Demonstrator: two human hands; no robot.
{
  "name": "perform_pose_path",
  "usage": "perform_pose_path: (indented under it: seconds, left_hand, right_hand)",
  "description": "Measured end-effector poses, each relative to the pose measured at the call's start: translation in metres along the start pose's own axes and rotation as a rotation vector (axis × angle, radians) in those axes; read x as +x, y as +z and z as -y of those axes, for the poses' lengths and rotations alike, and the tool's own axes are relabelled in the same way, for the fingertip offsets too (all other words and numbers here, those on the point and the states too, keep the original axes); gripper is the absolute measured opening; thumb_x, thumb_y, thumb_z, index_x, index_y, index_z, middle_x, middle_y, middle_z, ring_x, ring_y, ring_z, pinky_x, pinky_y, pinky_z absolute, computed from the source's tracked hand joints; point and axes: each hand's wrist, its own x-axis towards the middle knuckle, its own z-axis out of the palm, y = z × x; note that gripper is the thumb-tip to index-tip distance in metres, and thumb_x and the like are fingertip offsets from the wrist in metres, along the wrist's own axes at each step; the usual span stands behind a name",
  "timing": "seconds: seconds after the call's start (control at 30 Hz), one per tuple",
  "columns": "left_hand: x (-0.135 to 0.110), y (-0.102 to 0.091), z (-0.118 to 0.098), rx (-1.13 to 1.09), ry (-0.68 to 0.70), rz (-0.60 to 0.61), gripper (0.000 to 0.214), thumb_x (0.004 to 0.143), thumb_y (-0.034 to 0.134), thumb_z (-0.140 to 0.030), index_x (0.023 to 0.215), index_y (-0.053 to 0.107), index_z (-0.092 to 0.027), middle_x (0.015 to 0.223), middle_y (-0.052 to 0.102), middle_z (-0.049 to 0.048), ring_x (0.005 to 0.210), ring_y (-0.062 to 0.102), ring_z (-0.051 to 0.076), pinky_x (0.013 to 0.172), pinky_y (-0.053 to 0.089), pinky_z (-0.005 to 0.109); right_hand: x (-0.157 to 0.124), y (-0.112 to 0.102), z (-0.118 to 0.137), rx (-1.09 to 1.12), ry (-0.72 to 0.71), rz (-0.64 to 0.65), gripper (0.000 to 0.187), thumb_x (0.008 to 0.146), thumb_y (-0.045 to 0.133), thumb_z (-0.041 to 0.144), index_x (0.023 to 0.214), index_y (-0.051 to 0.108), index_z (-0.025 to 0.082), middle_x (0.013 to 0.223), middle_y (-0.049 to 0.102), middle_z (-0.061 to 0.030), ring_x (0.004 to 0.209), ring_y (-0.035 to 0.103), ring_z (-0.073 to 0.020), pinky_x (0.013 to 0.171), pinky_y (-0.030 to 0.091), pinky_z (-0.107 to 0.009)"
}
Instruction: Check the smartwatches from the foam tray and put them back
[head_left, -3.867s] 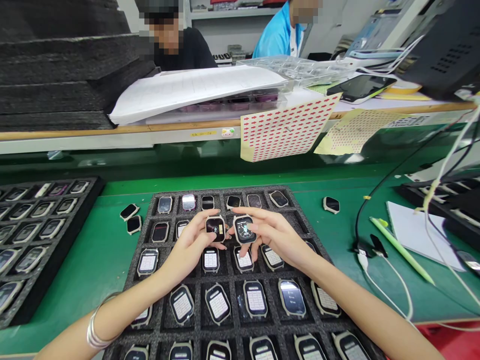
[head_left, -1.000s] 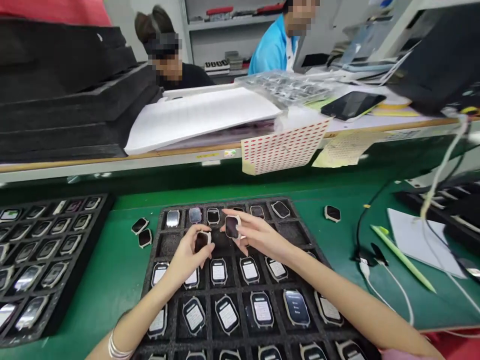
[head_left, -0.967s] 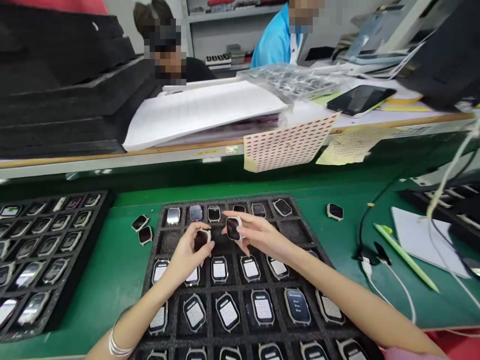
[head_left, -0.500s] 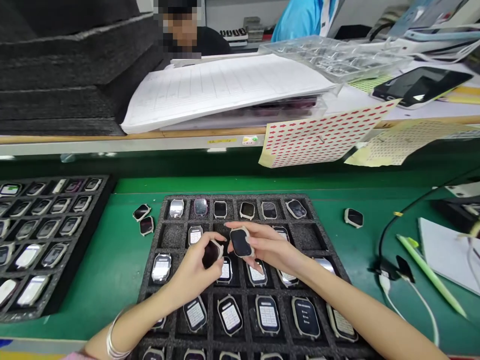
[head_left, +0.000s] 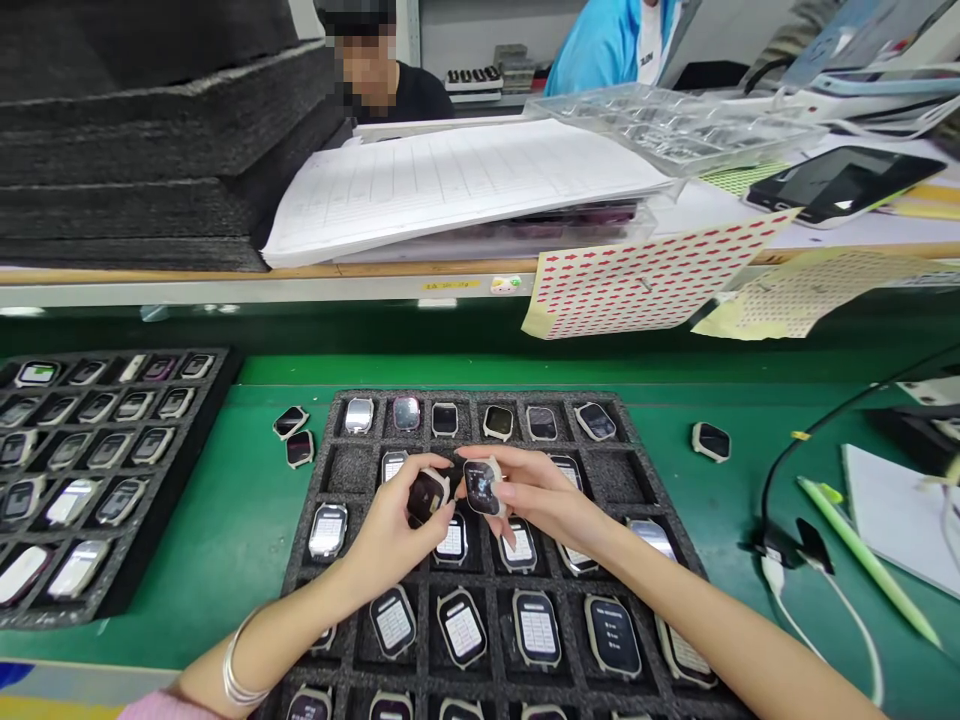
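My left hand (head_left: 401, 525) is closed around a smartwatch case (head_left: 427, 494) with a dark screen and no strap. Close beside it, my right hand (head_left: 536, 490) grips a second smartwatch case (head_left: 481, 486), pale-rimmed, its screen showing faint lit marks. Both watches are held above a black foam tray (head_left: 349, 470) divided into square compartments. Most compartments hold a watch; several of these, such as one lit watch (head_left: 463, 628), display white screens. At the tray's upper right, one compartment (head_left: 611, 475) holds no watch. Some of the tray's watches are hidden behind my hands and forearms.
Another filled foam tray (head_left: 112, 560) lies at left. Loose watches rest on the green bench: a pair (head_left: 300, 448) at left, one (head_left: 711, 441) at right. A cable (head_left: 772, 565) and green pen (head_left: 870, 560) lie right. A shelf (head_left: 337, 285) crosses ahead; people sit beyond.
The screen of the watch in my right hand was plain dark and now shows faint lit marks. My left hand has tilted its watch slightly. The whole view has shifted a little.
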Motion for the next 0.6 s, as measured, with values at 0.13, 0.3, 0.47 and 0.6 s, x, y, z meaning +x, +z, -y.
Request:
perform_pose_path:
  seconds: [0.13,0.3,0.47,0.6]
  left_hand:
    - [-0.0019,-0.0025,-0.0031,0.106,0.002,0.039,0.034,0.078,0.053,-0.01,0.108,0.05,-0.024,0.083,0.055,-0.0036,0.072,0.049,0.014,0.069,0.037,0.024]
    - [-0.0025,-0.0034,-0.0047,0.089,0.008,0.026,0.036,0.08,0.051,-0.011,0.112,0.045,-0.025,0.088,0.055,-0.0031,0.077,0.05,0.014,0.072,0.038,0.024]
    - [-0.0016,-0.0041,-0.0055,0.085,0.03,0.053,0.035,0.078,0.05,-0.008,0.109,0.046,-0.024,0.094,0.058,-0.0018,0.083,0.053,0.015,0.078,0.039,0.025]
    - [-0.0009,-0.0053,-0.0059,0.103,0.046,0.03,0.035,0.08,0.05,-0.009,0.111,0.045,-0.024,0.099,0.057,-0.0004,0.091,0.053,0.016,0.083,0.038,0.026]
  right_hand:
    - [-0.0027,0.004,0.0006,-0.024,0.01,-0.054,0.04,0.082,0.071,0.027,0.12,0.062,0.015,0.091,0.069,-0.0112,0.053,0.063,-0.0121,0.05,0.057,-0.023]
    - [-0.0044,0.0076,0.0031,-0.047,-0.002,-0.031,0.041,0.083,0.07,0.025,0.122,0.062,0.017,0.094,0.069,-0.0107,0.054,0.065,-0.0129,0.052,0.058,-0.024]
    - [-0.0039,0.0071,0.0037,-0.061,0.011,-0.032,0.039,0.084,0.068,0.025,0.122,0.062,0.017,0.091,0.069,-0.0098,0.053,0.065,-0.0125,0.052,0.058,-0.023]
    - [-0.0039,0.0059,0.0025,-0.074,0.017,-0.027,0.04,0.084,0.068,0.024,0.123,0.06,0.018,0.093,0.068,-0.0096,0.056,0.065,-0.0126,0.053,0.058,-0.023]
